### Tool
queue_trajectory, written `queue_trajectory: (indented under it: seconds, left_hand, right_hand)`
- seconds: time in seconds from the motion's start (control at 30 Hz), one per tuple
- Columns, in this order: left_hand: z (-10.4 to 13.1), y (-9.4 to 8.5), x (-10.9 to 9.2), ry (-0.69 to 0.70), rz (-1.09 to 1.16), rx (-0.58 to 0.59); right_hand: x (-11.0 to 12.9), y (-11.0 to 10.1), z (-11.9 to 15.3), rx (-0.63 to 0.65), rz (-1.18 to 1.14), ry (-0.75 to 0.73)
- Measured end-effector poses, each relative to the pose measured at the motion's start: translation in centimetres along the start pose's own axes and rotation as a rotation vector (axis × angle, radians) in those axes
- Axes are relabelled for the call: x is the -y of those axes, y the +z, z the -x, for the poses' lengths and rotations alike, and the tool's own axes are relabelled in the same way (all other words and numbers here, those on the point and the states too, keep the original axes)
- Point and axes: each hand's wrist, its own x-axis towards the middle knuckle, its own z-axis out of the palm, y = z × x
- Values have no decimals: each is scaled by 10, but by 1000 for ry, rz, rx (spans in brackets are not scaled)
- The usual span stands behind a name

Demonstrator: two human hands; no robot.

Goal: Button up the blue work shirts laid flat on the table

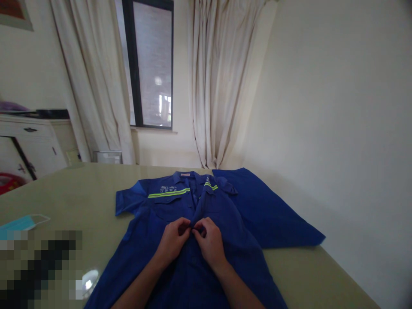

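A blue short-sleeved work shirt [225, 219] lies front up, its collar at the far end and yellow-green stripes across the chest. Its neck gapes open above my hands. My left hand [175, 238] pinches the left edge of the front placket between thumb and fingers. Close beside it, my right hand [209, 238] pinches the other front edge, and the fingertips of both nearly meet at the middle. Any button between them is too small to make out. Under the shirt's right side, a folded dark blue cloth [273, 214] lies flat.
The table [96, 184] has a glossy greenish top. A light blue face mask [21, 224] lies at its left, near a blurred-out patch. Behind stand curtains [222, 77], a window [152, 64] and a white cabinet [41, 141]. A bare wall [337, 107] rises along the right.
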Motion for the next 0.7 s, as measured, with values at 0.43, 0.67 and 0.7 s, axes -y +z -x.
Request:
queue_trajectory:
  seconds: [0.43, 0.67, 0.7]
  left_hand:
    - [1, -5, -7, -6, -95, -8]
    - [-1, -5, 0, -53, -24, 3]
    - [-2, -5, 1, -66, -10, -5]
  right_hand:
    - [-2, 3, 1, -18, 6, -7]
    - [0, 3, 0, -47, 28, -29]
    - [1, 3, 0, -50, 10, -23]
